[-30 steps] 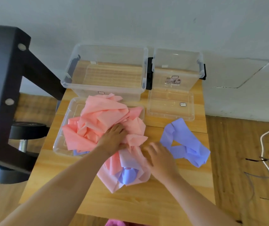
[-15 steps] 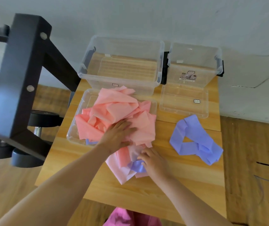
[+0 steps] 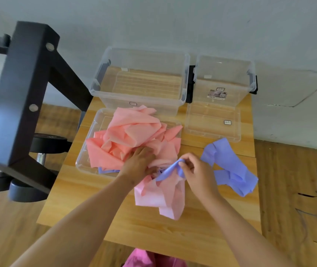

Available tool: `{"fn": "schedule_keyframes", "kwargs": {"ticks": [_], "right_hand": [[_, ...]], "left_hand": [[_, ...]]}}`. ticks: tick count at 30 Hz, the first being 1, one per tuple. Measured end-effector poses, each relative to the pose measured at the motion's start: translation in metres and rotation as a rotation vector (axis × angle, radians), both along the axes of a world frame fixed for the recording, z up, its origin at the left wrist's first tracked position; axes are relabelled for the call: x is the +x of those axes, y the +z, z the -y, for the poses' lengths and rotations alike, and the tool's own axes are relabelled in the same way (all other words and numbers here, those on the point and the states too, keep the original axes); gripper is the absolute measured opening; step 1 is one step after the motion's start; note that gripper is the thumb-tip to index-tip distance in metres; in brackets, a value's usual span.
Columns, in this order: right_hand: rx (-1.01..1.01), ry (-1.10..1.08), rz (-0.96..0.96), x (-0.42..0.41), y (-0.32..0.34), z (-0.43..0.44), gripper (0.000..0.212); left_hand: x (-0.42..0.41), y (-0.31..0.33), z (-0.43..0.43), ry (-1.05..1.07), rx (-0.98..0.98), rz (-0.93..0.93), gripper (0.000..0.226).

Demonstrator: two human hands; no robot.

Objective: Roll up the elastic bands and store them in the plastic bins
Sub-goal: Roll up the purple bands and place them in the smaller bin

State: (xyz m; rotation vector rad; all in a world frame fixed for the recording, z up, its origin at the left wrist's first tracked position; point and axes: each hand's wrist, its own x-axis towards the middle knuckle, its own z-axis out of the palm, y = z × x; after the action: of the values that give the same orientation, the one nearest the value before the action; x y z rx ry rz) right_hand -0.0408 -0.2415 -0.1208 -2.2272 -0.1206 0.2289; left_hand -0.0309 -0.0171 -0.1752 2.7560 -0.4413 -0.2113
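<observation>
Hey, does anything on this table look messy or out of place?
Yes. The pink bands are a crumpled heap spilling out of the shallow clear tray onto the table, with a purple band tangled inside; the right hand pinches it while the left hand rests on the heap. A second purple band lies loose at right.

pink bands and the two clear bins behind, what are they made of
Pink bands: thin matte sheet, probably latex or rubber, since it crumples into soft folds. Large bin and small bin: clear glossy rigid plastic; the wooden table shows through their walls.
</observation>
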Motion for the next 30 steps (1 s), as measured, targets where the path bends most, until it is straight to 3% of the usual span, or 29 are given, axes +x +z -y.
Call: {"fn": "schedule_keyframes", "kwargs": {"ticks": [9,14,19,25,30], "right_hand": [[0.197,-0.274,0.141,0.031,0.040,0.018,0.014],[0.253,-0.390,0.287,0.054,0.069,0.037,0.011],[0.291,-0.444,0.347,0.073,0.100,0.053,0.011],[0.289,-0.510,0.360,0.077,0.106,0.068,0.009],[0.303,-0.755,0.432,0.091,0.114,0.103,0.011]], "left_hand": [[0.024,0.029,0.018,0.101,-0.066,-0.194,0.086],[0.026,0.033,0.011,0.102,-0.099,-0.180,0.072],[0.034,0.047,0.016,0.138,-0.032,-0.216,0.032],[0.045,0.057,0.019,0.138,-0.045,-0.214,0.028],[0.040,0.054,0.003,0.168,-0.028,-0.257,0.035]]}}
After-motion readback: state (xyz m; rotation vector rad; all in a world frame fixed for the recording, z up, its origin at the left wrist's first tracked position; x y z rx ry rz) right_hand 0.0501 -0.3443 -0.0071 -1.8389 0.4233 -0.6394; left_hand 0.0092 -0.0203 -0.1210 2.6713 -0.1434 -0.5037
